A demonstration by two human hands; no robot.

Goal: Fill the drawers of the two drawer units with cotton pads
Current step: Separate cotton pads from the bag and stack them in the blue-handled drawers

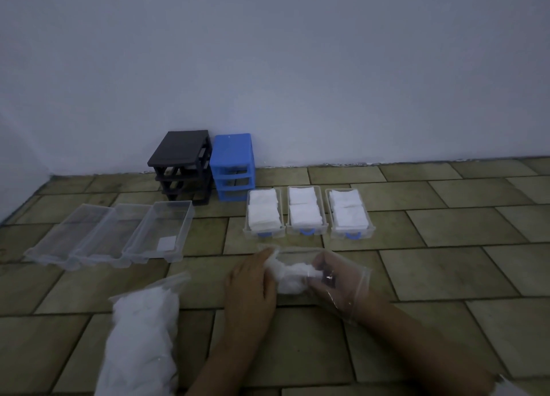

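A black drawer unit (181, 166) and a blue drawer unit (233, 166) stand empty of drawers against the wall. Three clear drawers with blue handles (306, 211) lie in front of the blue unit, packed with white cotton pads. To the left lie three clear drawers (113, 235); the right one holds a single pad (166, 243). My left hand (250, 288) grips the outside of a clear plastic bag (354, 279). My right hand (330, 276) is inside that bag, holding a clump of white cotton pads (290, 278).
A second clear bag full of cotton pads (140, 342) lies on the tiled floor (446, 261) at the lower left. A plain wall (297, 68) runs behind the units, with a corner at the far left.
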